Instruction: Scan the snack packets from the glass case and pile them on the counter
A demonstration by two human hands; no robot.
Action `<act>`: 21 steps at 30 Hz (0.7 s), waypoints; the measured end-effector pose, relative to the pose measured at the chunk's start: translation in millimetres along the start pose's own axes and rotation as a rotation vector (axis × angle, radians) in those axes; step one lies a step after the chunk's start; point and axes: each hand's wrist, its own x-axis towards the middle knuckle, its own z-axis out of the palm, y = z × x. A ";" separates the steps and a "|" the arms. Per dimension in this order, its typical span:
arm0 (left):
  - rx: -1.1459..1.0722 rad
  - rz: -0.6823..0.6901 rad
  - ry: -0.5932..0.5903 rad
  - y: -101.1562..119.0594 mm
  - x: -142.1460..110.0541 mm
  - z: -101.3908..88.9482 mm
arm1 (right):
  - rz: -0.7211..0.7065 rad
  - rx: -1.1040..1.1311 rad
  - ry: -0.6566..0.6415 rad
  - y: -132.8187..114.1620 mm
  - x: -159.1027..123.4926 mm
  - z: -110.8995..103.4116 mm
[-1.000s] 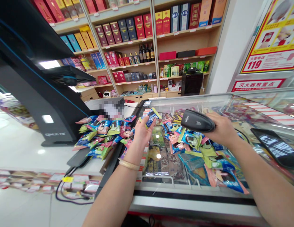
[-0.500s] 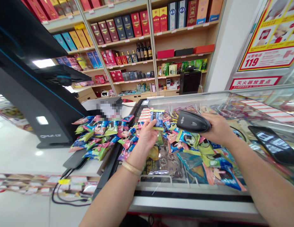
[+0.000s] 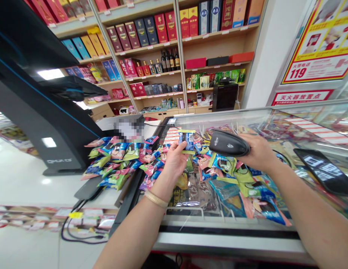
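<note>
My left hand (image 3: 175, 162) pinches a small blue and yellow snack packet (image 3: 186, 141) and holds it upright above the glass counter (image 3: 274, 119). My right hand (image 3: 258, 152) grips a black handheld barcode scanner (image 3: 228, 144), whose nose points left at the packet from a short gap. Below both hands lies a heap of several colourful snack packets (image 3: 235, 179). A second heap of packets (image 3: 120, 160) lies to the left, beside the counter.
A black checkout terminal (image 3: 45, 112) stands at the left with cables (image 3: 78, 231) below it. A black phone (image 3: 322, 170) lies on the glass at the right. Shelves of boxed goods and bottles (image 3: 162, 56) fill the back wall.
My left hand turned the packet from tilted to upright and brought it closer to the scanner. The scanner shifted slightly left. Over the last half second almost nothing moved.
</note>
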 end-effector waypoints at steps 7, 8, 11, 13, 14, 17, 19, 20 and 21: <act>0.224 0.160 -0.096 -21.1 -4.3 2.6 | 0.075 -0.110 0.195 16.6 -1.6 -6.7; 0.319 0.214 -0.121 -26.9 -4.2 3.1 | 0.088 -0.129 0.222 18.9 -1.8 -7.5; 0.639 0.369 -0.203 -43.7 -2.8 3.3 | 0.124 -0.150 0.270 22.7 -2.1 -8.5; 0.865 0.465 -0.306 -50.4 -2.2 1.7 | 0.142 -0.155 0.269 23.1 -2.1 -7.8; 0.969 0.513 -0.374 -51.8 -2.3 0.2 | 0.150 -0.160 0.264 23.0 -2.0 -7.3; 1.176 0.592 -0.583 -50.1 -4.9 -6.0 | 0.161 -0.175 0.245 22.8 -2.1 -5.9; 1.227 0.602 -0.671 -47.2 -7.7 -9.4 | 0.154 -0.182 0.238 22.9 -2.2 -5.6; 1.247 0.612 -0.698 -45.9 -9.0 -10.3 | 0.148 -0.184 0.237 23.0 -2.2 -5.7; 1.267 0.629 -0.712 -44.6 -10.1 -10.6 | 0.141 -0.184 0.235 23.0 -2.1 -5.9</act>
